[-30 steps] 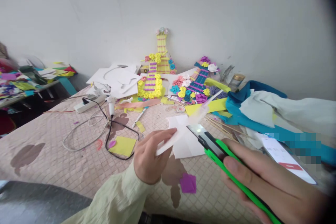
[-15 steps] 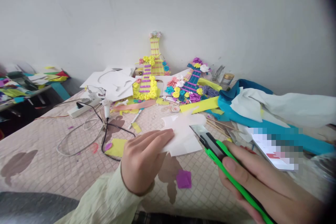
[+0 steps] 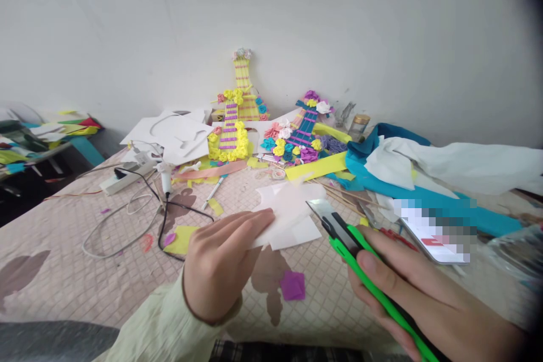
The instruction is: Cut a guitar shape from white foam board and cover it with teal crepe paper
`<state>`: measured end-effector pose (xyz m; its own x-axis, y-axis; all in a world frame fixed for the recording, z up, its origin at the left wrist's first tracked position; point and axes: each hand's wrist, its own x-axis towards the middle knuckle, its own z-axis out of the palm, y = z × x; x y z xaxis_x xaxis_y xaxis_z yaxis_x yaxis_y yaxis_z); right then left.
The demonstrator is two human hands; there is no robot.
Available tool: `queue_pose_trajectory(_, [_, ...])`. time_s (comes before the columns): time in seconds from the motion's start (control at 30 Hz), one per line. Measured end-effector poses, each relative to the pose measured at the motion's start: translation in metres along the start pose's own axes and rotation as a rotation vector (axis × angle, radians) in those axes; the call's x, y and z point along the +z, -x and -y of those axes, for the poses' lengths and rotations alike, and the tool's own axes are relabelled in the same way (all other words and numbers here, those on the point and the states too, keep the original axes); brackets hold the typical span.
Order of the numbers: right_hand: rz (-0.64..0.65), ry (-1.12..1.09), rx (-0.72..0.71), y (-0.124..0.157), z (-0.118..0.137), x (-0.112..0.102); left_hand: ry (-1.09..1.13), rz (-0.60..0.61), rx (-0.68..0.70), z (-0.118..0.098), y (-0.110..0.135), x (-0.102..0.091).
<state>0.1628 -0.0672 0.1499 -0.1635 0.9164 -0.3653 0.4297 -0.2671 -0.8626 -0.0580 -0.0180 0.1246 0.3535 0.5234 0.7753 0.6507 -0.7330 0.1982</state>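
Note:
My right hand (image 3: 394, 277) is wrapped round a green and black utility knife (image 3: 373, 280), its blade out and pointing up and to the left. The blade tip is at the right side of a white paper piece (image 3: 284, 215); whether it touches the paper I cannot tell. Stretched fingers of my left hand (image 3: 224, 260) lie flat on the left part of that sheet, pressing it to the table. The paper has a cut-out, curved outline and seems to lie in overlapping layers. A purple paper square (image 3: 292, 285) lies just in front of it.
Flower-covered paper guitars (image 3: 231, 130) stand at the back. A glue gun (image 3: 166, 178) with its cable and a power strip (image 3: 127, 175) are on the left. Teal paper (image 3: 445, 203), a phone (image 3: 441, 237) and scissors (image 3: 396, 237) lie to the right.
The whole view has shifted slightly, so the table things appear a little further left. Both hands keep nearly the same pose, with the utility knife still by the paper.

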Motion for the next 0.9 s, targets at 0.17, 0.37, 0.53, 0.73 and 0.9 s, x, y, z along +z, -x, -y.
queue_pose_trajectory(0.17, [0.094,-0.063,-0.036,-0.009,0.003,0.002,0.000,0.022,0.007,0.000,0.001,0.003])
queue_pose_trajectory(0.37, [0.103,-0.123,-0.107,-0.016,0.006,0.008,0.007,-0.011,-0.033,0.001,0.001,0.006])
queue_pose_trajectory(0.53, [0.116,-0.102,-0.079,-0.016,0.007,0.009,0.023,0.020,-0.075,0.003,0.002,0.005])
queue_pose_trajectory(0.73, [0.120,-0.096,-0.067,-0.017,0.009,0.011,0.027,0.033,-0.046,0.007,0.005,0.006])
queue_pose_trajectory(0.9, [0.183,-0.081,-0.092,-0.020,0.013,0.008,0.049,0.004,-0.074,0.009,0.009,0.007])
